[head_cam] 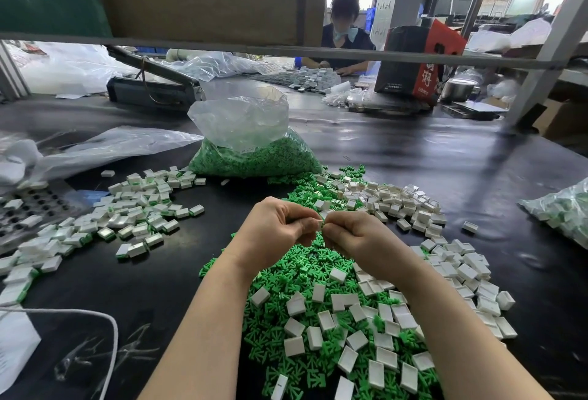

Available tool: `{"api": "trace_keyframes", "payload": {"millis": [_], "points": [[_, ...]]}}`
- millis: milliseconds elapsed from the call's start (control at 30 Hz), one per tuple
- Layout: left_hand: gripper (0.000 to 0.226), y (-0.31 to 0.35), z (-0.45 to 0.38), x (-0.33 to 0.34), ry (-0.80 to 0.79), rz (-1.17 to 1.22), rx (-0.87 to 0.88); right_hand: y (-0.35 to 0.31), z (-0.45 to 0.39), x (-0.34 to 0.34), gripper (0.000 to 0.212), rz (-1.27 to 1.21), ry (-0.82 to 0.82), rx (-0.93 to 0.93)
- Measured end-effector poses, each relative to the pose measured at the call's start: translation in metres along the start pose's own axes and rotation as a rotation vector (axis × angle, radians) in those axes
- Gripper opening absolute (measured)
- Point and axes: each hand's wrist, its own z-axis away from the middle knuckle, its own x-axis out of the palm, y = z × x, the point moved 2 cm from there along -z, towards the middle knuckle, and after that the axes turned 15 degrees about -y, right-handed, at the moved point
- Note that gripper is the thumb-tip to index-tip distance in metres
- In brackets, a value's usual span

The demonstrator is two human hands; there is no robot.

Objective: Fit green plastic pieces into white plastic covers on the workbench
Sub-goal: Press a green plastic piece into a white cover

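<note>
My left hand (280,224) and my right hand (353,231) meet fingertip to fingertip above the black workbench (445,158). Between them they pinch a small white cover (322,221) with a bit of green showing at it; most of it is hidden by the fingers. Under my forearms lies a heap of loose green pieces (286,275) mixed with empty white covers (394,313). More empty covers (391,199) spread to the right. A pile of covers with green inside (140,209) lies to the left.
A clear bag of green pieces (251,148) stands behind my hands. Another bag of parts (563,209) lies at the right edge, crumpled plastic (95,145) and a perforated tray (28,205) at the left. A white cable (105,317) loops near left. Another person (343,30) works across the bench.
</note>
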Motion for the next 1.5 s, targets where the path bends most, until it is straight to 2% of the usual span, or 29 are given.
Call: {"api": "trace_keyframes", "payload": {"millis": [133,300,500,700,900,1067,1233,1500], "points": [[0.010,0.0002,0.0019,0.0018,-0.074,-0.010,-0.055,-0.0028,0.0006,0.0011,0.030,-0.137,-0.013,-0.037],[0.021,-0.0012,0.0055,0.0036,-0.174,-0.017,-0.118,-0.0013,-0.0005,0.0041,0.034,-0.208,-0.040,-0.037],[0.021,-0.0008,0.0035,0.0030,-0.182,-0.060,-0.107,0.0048,-0.0014,0.0053,0.033,-0.243,-0.095,0.017],[0.020,0.0014,0.0041,0.0018,-0.198,-0.126,-0.080,0.0033,-0.0003,0.0032,0.033,-0.299,-0.146,-0.010],[0.017,0.0018,0.0056,0.0003,-0.242,-0.165,-0.089,0.0044,0.0002,0.0043,0.035,-0.185,-0.205,0.013],[0.018,0.0018,0.0039,0.0003,-0.217,-0.189,-0.090,0.0047,-0.0009,0.0033,0.035,-0.175,-0.187,0.014],[0.019,0.0037,0.0026,0.0052,-0.168,-0.160,-0.080,0.0025,-0.0001,0.0002,0.031,-0.326,-0.147,-0.010],[0.024,0.0044,0.0067,0.0059,-0.212,-0.065,-0.122,-0.0016,0.0025,-0.0001,0.026,-0.389,-0.155,-0.015]]}}
